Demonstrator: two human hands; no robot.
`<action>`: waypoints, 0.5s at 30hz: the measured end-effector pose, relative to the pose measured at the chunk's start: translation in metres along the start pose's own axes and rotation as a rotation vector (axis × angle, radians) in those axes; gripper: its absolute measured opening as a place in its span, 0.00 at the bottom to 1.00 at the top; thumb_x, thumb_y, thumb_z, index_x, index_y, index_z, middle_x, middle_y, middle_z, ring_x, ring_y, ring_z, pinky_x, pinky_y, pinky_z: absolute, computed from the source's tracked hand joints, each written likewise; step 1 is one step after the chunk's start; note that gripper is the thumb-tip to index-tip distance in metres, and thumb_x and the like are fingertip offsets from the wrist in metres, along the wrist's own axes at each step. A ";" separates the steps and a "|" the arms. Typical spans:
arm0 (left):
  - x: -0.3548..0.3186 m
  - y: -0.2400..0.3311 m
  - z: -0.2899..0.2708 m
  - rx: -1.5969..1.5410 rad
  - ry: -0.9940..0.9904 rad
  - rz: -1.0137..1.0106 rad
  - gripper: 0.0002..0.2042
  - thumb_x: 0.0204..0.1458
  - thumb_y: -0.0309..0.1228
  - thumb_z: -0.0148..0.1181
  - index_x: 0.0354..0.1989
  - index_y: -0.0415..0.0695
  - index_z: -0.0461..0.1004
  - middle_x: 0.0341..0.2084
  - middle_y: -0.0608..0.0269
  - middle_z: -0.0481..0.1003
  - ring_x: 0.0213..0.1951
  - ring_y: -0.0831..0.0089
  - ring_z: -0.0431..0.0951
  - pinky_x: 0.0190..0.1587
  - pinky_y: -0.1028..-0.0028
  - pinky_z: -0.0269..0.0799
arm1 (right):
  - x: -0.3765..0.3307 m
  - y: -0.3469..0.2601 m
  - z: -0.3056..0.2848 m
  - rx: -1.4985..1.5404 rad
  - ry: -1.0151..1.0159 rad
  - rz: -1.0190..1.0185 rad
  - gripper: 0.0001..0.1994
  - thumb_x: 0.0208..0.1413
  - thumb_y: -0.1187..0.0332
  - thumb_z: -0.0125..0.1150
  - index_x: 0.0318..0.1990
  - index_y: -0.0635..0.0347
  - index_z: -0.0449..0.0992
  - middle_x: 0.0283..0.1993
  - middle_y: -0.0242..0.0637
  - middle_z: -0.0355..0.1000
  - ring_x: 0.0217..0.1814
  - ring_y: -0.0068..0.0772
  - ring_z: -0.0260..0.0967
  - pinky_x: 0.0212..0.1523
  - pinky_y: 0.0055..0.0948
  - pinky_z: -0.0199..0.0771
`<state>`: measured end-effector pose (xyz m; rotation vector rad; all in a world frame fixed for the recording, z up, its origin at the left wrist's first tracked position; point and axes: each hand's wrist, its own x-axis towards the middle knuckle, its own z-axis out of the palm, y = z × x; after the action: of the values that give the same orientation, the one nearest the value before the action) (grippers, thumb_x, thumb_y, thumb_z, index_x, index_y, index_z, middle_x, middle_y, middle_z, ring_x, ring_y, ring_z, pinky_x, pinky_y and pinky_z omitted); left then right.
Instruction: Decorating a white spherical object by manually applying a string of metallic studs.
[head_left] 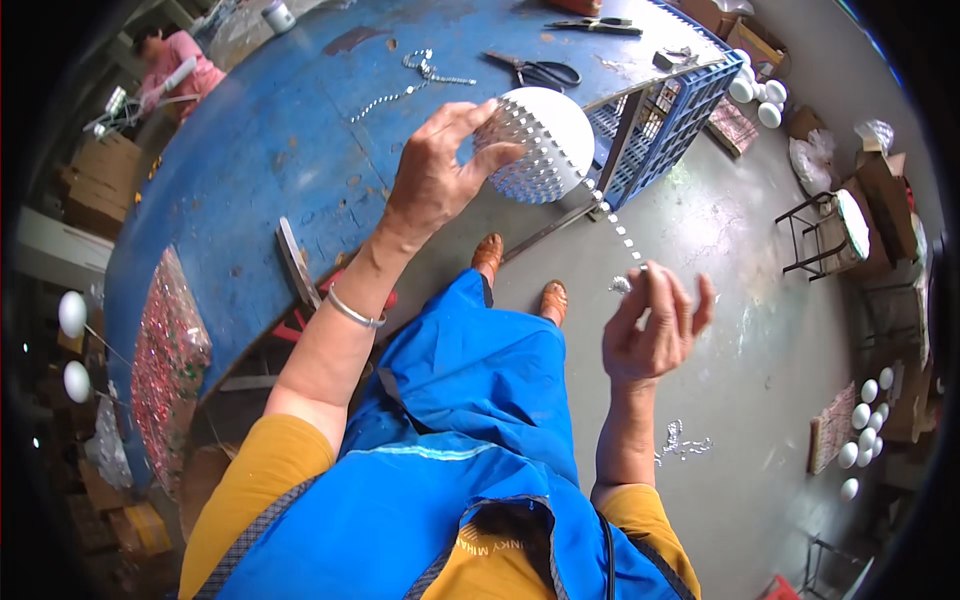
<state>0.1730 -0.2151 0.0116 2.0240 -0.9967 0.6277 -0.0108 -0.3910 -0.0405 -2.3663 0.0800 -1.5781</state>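
- Left hand [435,170], thumb and fingers spread wide, holds the part-beaded white ball [562,122] before the blue table's [250,150] edge;
- right hand [652,328] pinches the silvery strand [615,220], other fingers loosely bent; it runs nearly straight to the ball;
- I'd say the strand is being wound on in rows; the next move seems to want even tension and close laying;
- the ball's underside is hidden from me; the strand's end blurs near the right fingers; what fixes the rows, I can't tell.
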 end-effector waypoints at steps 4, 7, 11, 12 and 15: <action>0.003 0.002 0.003 -0.005 -0.023 0.015 0.25 0.45 0.38 0.68 0.50 0.37 0.72 0.38 0.55 0.77 0.41 0.65 0.78 0.45 0.72 0.73 | 0.014 0.002 -0.010 -0.130 0.004 -0.055 0.09 0.52 0.78 0.59 0.41 0.59 0.77 0.28 0.30 0.76 0.37 0.29 0.75 0.63 0.45 0.55; 0.004 0.008 -0.003 -0.036 -0.039 -0.020 0.23 0.45 0.36 0.68 0.49 0.37 0.74 0.38 0.55 0.77 0.40 0.67 0.77 0.44 0.72 0.73 | -0.008 0.014 0.001 -0.097 -0.025 -0.070 0.14 0.49 0.78 0.59 0.45 0.61 0.76 0.30 0.30 0.75 0.39 0.26 0.74 0.67 0.47 0.44; 0.003 -0.002 0.000 -0.284 -0.068 -0.135 0.23 0.46 0.37 0.68 0.49 0.38 0.74 0.39 0.55 0.76 0.40 0.69 0.77 0.44 0.72 0.73 | -0.022 0.012 0.020 -0.116 -0.037 -0.065 0.14 0.50 0.78 0.59 0.46 0.60 0.76 0.29 0.29 0.74 0.39 0.25 0.74 0.67 0.47 0.43; 0.002 -0.005 0.000 -0.293 -0.062 -0.137 0.23 0.46 0.37 0.68 0.49 0.38 0.74 0.39 0.55 0.76 0.40 0.69 0.77 0.44 0.72 0.73 | -0.021 0.013 0.023 -0.122 -0.041 -0.073 0.14 0.50 0.78 0.59 0.46 0.60 0.76 0.29 0.29 0.74 0.39 0.25 0.74 0.67 0.47 0.43; -0.001 -0.012 0.002 -0.094 0.054 0.005 0.21 0.48 0.38 0.65 0.49 0.39 0.74 0.41 0.55 0.76 0.42 0.69 0.76 0.45 0.72 0.72 | -0.018 0.015 0.032 -0.166 -0.031 -0.049 0.10 0.51 0.76 0.61 0.43 0.58 0.76 0.28 0.29 0.75 0.37 0.25 0.75 0.66 0.46 0.46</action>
<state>0.1827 -0.2115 0.0051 1.9140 -0.9818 0.6234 0.0127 -0.3946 -0.0718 -2.5361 0.1533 -1.6130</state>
